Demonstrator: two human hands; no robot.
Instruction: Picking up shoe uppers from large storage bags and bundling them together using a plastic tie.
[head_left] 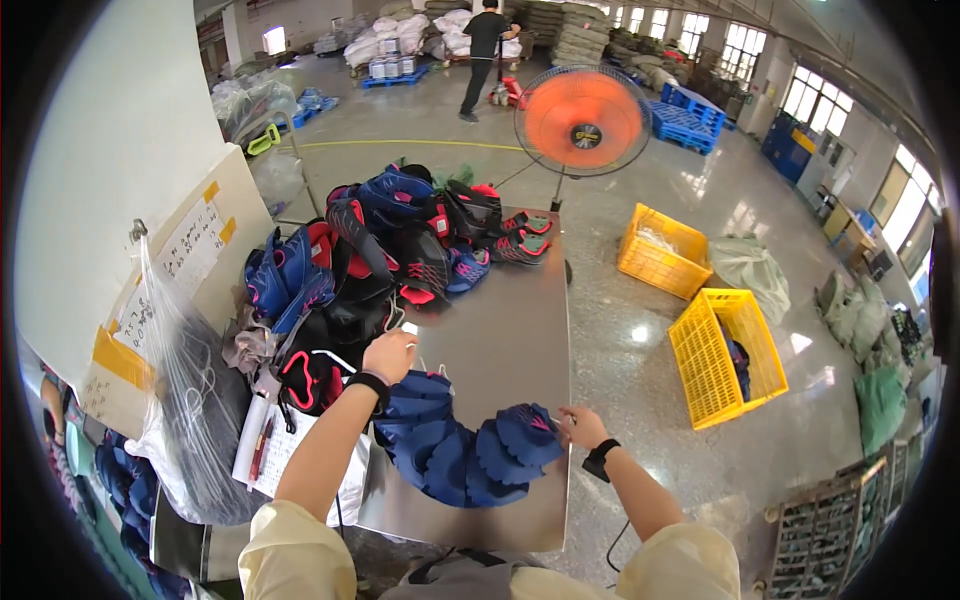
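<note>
On the metal table, a row of navy blue shoe uppers (440, 460) lies overlapped in a curve in front of me. My left hand (390, 355) is above the row's far left end, its fingers bent and close together near a pale cord; what they hold is too small to tell. At the right end of the row, my right hand (582, 427) has thumb and fingers pinched beside the last upper's edge. Beyond my left hand lies a heap of black, blue and pink-red shoe uppers (365, 250).
Paper sheets (285, 445) with a pen lie left, by a hanging plastic bag (200, 400). An orange fan (583, 120) stands past the table. Yellow crates (725, 360) sit on the floor at right. Far off, a person (487, 50) stands by a red pallet jack (512, 92).
</note>
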